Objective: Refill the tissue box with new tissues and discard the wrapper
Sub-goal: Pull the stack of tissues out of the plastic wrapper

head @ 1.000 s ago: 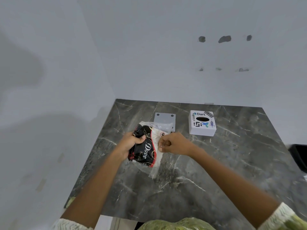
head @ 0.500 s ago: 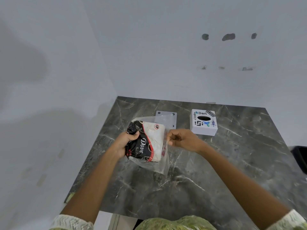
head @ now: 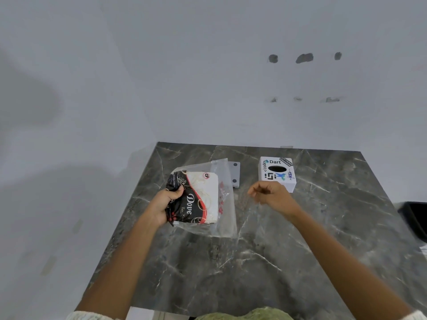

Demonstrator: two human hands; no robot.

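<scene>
My left hand grips the left end of a tissue pack printed black, red and white with "Dove", held above the table. Its clear plastic wrapper hangs loose on the right side. My right hand is loosely curled to the right of the pack, apart from the wrapper, with nothing visible in it. The white cube tissue box with stickers and a dark oval opening on top stands on the table just behind my right hand.
The dark marble table sits in a corner of white walls. A flat grey plate lies behind the pack. A black bin shows at the right edge.
My right hand let go of the wrapper's edge and moved right, toward the tissue box. The left hand turned the pack so that its face shows fully.
</scene>
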